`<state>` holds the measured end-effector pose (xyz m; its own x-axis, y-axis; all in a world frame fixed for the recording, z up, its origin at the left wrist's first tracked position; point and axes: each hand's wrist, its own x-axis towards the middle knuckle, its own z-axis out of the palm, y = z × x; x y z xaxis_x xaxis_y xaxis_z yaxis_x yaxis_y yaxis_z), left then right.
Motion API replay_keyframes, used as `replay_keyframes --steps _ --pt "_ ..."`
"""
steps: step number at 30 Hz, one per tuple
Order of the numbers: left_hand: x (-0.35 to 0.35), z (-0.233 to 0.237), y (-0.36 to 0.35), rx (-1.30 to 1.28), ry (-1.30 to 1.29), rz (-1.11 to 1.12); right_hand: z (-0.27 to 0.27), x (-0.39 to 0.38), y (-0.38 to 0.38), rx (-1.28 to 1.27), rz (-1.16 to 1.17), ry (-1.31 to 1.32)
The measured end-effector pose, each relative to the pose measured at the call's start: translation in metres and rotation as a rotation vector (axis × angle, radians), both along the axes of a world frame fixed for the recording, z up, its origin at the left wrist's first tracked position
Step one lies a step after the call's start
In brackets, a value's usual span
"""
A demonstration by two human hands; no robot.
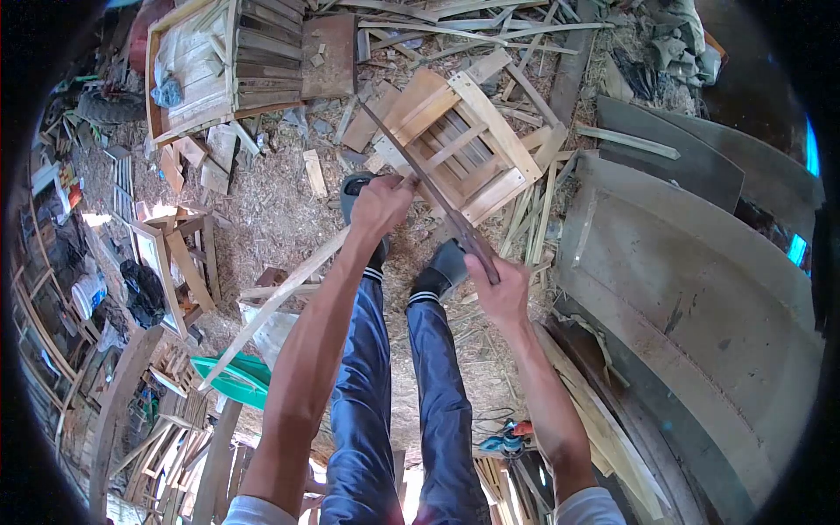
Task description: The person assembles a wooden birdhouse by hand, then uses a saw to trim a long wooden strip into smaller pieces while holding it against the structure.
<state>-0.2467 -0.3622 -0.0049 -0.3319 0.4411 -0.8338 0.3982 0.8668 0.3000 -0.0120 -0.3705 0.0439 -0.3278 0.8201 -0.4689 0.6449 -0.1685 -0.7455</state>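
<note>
Left hand (382,208): strip (289,293) is being gripped by curled fingers beside the stool (503,136).
Right hand (505,289): saw (440,199) is being grasped across the stool.
Sawing: apparently being lined up; firm bracing being called for.

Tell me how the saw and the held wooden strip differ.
The saw is dark brown, while the wooden strip is pale. The saw is gripped by the right hand, the wooden strip by the left hand. Both are long and narrow.
</note>
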Motion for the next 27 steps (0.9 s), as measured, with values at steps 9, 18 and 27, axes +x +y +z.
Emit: replay_keyframes --steps 9,18,27 --pt "0.004 -0.005 0.0 -0.056 0.054 0.036 -0.008 -0.002 0.007 -0.075 0.058 -0.085" --pt "0.005 0.006 0.005 -0.097 0.052 0.017 0.013 0.001 -0.001 -0.286 -0.083 -0.107" --pt "0.004 0.001 0.001 0.007 0.03 0.026 0.02 0.019 -0.008 -0.235 -0.032 -0.121"
